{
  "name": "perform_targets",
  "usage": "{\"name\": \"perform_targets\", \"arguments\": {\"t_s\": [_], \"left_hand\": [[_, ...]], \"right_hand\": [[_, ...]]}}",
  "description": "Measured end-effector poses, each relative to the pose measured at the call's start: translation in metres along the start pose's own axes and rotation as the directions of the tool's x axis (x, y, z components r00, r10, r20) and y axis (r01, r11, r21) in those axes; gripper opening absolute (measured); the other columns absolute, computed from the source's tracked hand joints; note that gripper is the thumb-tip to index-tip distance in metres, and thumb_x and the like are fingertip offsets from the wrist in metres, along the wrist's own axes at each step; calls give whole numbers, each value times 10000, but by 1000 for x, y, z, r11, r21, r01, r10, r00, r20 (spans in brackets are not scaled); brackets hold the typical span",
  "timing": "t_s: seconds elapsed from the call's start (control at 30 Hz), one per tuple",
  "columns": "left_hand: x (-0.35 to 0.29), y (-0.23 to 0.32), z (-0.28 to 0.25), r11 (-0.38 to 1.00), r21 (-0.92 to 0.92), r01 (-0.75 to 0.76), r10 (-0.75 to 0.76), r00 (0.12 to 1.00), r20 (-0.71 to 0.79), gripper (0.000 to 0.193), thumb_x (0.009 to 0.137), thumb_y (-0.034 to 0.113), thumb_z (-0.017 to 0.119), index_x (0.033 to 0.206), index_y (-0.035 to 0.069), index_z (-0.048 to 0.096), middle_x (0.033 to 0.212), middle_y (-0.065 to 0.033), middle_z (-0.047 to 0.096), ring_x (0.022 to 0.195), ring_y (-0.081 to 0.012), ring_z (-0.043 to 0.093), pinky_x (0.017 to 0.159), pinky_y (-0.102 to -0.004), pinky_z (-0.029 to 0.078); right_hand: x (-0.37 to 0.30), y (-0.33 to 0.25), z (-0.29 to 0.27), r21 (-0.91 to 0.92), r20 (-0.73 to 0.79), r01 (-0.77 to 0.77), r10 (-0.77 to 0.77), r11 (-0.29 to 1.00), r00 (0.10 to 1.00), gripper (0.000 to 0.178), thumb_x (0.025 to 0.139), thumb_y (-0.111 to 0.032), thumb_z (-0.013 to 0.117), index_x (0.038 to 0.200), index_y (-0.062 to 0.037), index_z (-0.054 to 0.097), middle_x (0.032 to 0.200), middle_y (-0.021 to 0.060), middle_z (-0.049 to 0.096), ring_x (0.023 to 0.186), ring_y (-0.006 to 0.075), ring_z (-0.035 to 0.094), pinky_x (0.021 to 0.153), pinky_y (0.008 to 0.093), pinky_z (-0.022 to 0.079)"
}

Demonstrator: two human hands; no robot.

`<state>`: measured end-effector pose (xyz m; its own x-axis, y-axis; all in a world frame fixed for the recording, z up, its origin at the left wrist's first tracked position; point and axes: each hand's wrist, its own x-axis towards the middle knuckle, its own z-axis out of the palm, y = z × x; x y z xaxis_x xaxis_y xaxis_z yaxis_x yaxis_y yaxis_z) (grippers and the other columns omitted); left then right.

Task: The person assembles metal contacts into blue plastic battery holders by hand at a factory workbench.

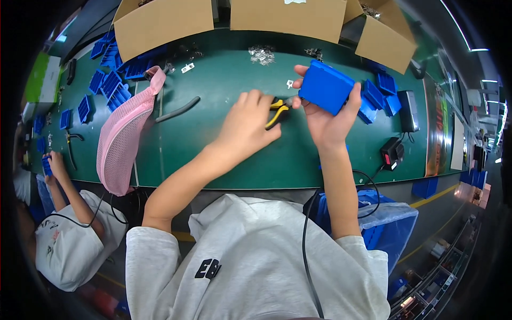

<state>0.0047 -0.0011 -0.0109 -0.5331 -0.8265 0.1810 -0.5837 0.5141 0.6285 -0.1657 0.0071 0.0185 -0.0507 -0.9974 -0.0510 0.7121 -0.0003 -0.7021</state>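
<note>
My left hand (242, 122) reaches over the green table, fingers curled around yellow-and-black pliers (278, 113). The pliers' handles are spread, and their metal nose points right, close to my right fingertips. On my right hand (330, 125) rests a blue plastic case (328, 88), tilted, gripped between the thumb and the fingers. Its smooth flat face shows; whatever lies at its left edge beside the pliers' tip is too small to make out. A small metal plate (289, 84) lies just beyond the pliers.
A pink mesh pouch (124, 138) and a dark-handled tool (178, 110) lie left. Blue cases (113, 85) are heaped far left, others (380, 96) right. Metal pieces (261, 55) sit before cardboard boxes (288, 18). A black adapter (392, 153) is near right. A co-worker's hand (56, 166) holds a blue part.
</note>
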Motion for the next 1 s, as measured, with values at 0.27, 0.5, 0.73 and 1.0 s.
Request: {"name": "perform_targets", "arguments": {"t_s": [0.27, 0.5, 0.73, 1.0], "left_hand": [[1, -24, -62, 509, -680, 528, -303, 849, 433, 369, 876, 244, 586, 1111, -35, 532, 897, -59, 589, 794, -123, 562, 716, -250, 467], [-2, -7, -56, 480, -708, 518, -137, 841, 523, 386, 903, 137, 541, 1229, -57, 475, 1113, -131, 618, 1061, -207, 577, 949, -317, 422], [-8, 8, -51, 524, -667, 530, -125, 822, 556, 314, 926, 194, 536, 1166, -7, 511, 1028, -51, 622, 909, -111, 543, 831, -261, 434], [-14, 3, -43, 565, -715, 412, -56, 884, 465, 288, 919, 159, 557, 1152, -8, 521, 1020, -48, 632, 807, -77, 523, 724, -223, 439]], "right_hand": [[1, -1, -16, -382, 212, 504, -458, 774, 863, 565, 811, -546, 481, 1171, -112, 521, 1246, 315, 485, 1030, 383, 548, 760, 442, 487], [6, -10, -21, -429, 193, 505, -470, 749, 861, 575, 811, -549, 482, 1157, -89, 507, 1237, 323, 487, 1030, 389, 547, 765, 441, 492], [9, -12, -27, -509, 265, 536, -470, 673, 842, 559, 872, -510, 490, 1152, -28, 470, 1165, 265, 565, 960, 282, 607, 716, 335, 528], [6, -8, -27, -639, 276, 471, -391, 607, 878, 596, 848, -573, 451, 1139, -54, 487, 1164, 333, 535, 957, 362, 613, 694, 357, 527]]}}
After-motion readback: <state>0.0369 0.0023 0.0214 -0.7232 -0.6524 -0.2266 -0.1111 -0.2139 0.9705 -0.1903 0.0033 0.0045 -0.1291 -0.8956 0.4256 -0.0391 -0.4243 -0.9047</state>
